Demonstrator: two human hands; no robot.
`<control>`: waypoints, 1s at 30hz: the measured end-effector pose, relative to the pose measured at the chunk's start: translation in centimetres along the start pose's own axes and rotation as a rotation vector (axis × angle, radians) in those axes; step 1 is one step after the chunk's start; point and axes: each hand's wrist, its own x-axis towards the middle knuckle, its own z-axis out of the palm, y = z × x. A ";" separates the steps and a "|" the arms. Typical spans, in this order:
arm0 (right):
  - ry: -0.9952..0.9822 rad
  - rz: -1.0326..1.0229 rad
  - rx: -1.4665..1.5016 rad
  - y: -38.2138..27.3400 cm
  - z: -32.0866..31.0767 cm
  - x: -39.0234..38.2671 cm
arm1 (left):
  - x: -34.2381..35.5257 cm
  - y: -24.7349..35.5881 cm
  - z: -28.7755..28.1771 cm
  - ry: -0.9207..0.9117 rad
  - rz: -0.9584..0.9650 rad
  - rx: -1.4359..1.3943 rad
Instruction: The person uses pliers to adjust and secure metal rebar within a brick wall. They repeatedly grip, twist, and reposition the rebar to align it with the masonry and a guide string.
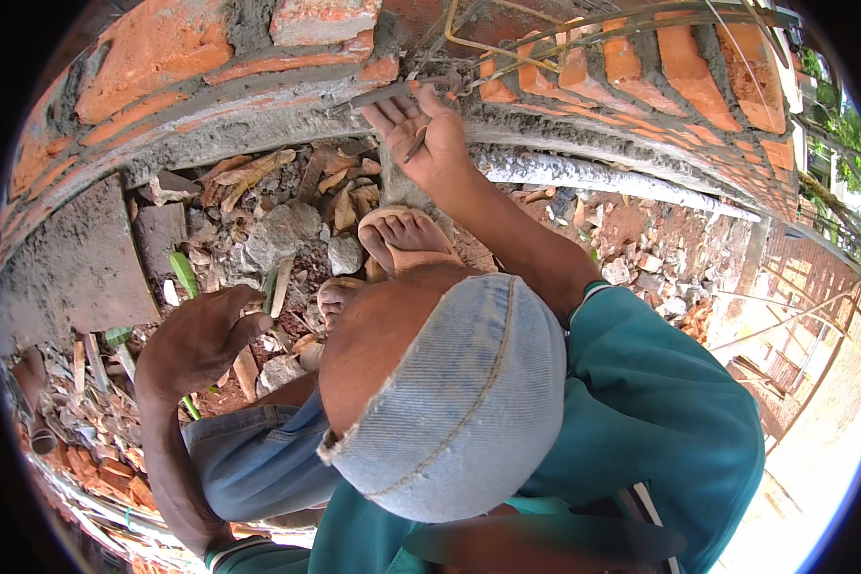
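Observation:
My right hand reaches forward, palm up, to the low gap between two brick walls. A slim dark metal piece lies across its palm near the bent fingers; its full shape is hidden. Just past the fingertips a flat grey strip rests by the mortar; I cannot tell whether it joins the piece in my hand. My left hand hangs over the rubble beside my bent knee, fingers loosely curved and thumb apart, with nothing visible in it.
Brick walls curve on the left and right. Thin bent metal rods jut from the gap. Stones, dry leaves and a grey slab cover the ground around my sandalled feet. A whitish pipe lies along the right wall.

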 end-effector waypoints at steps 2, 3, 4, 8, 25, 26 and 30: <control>0.117 -0.023 -0.054 0.3 1.2 0.4 | 0.4 0.4 -0.5 0.009 -0.002 0.013; 0.156 -0.039 -0.083 0.4 1.6 0.6 | 0.6 0.7 -0.8 0.024 0.011 0.010; 0.198 -0.026 -0.096 0.3 1.9 0.6 | 0.9 0.9 -1.0 0.038 0.024 0.006; 0.176 0.003 -0.091 -0.4 1.9 0.3 | 1.9 1.8 -1.8 0.040 0.056 -0.018; 0.181 -0.034 -0.139 -0.5 2.6 -1.8 | 10.2 7.6 -9.3 0.128 0.094 0.169; 0.264 -0.031 -0.186 -0.6 2.6 -1.7 | 11.7 7.3 -9.1 0.155 0.090 0.127; 0.287 0.007 -0.242 -1.0 2.8 -1.2 | 18.8 5.3 -4.8 0.303 0.161 0.081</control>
